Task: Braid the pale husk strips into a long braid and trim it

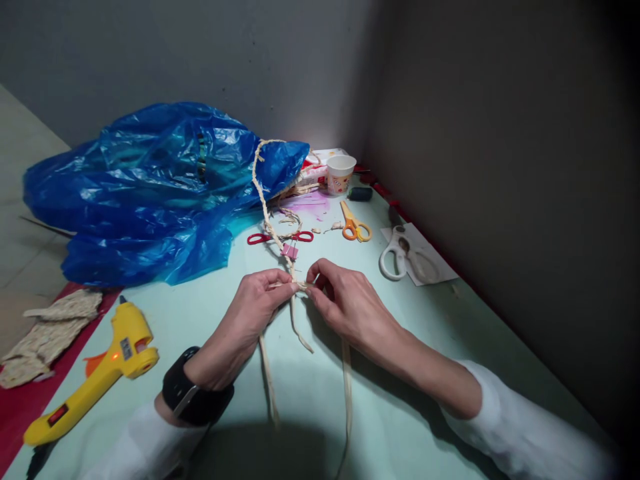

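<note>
A pale braided cord [261,190] runs from the blue bag down to my hands, with a small pink binder clip [290,251] on it just above my fingers. Thumb and fingers of my left hand [257,303] pinch the braid's lower end. My right hand [345,300] pinches a pale strand right beside it, the fingertips almost meeting. Loose strands of the cord [300,333] hang below: one between the hands, one under the left, one under the right. Red-handled scissors [304,237] lie under the braid.
A blue plastic bag [165,193] fills the back left. A yellow glue gun [100,373] with a lit light lies at left. Orange scissors [354,227], white scissors [395,257], a paper cup [341,175] and a dark thread spool [360,194] lie toward the wall.
</note>
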### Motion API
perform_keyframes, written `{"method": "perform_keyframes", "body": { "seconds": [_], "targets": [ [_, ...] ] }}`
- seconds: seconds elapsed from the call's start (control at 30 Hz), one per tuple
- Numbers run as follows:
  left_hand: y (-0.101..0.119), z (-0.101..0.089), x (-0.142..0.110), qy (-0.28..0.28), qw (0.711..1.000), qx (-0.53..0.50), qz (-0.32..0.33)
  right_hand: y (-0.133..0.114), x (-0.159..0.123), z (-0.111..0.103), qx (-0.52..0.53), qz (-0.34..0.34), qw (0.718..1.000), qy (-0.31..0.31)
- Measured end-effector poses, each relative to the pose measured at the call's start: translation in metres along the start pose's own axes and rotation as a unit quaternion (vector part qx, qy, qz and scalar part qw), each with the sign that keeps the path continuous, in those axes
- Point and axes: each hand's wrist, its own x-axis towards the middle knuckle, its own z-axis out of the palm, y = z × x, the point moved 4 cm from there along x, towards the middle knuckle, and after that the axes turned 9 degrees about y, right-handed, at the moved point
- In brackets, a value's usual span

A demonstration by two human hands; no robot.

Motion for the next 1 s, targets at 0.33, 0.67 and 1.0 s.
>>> {"method": "perform_keyframes", "body": {
  "seconds": [0.33, 0.67, 1.0],
  "targets": [
    [-0.0022, 0.0002, 0.0008, -0.012, 1.0, -0.002, -0.009, 0.0069, 0.004, 0.0024, -0.016, -0.007, 1.0, 0.021],
    [0.0008, 0.001, -0.0033, -0.004, 1.0, 0.0, -0.016, 0.0042, 0.0057, 0.0012, 0.013, 0.025, 1.0, -0.001],
    [0.0013, 0.0035, -0.0042, 0.026, 1.0, 0.004, -0.018, 0.0027, 0.0077, -0.0007, -0.035, -0.01, 0.999, -0.007]
  ]
}}
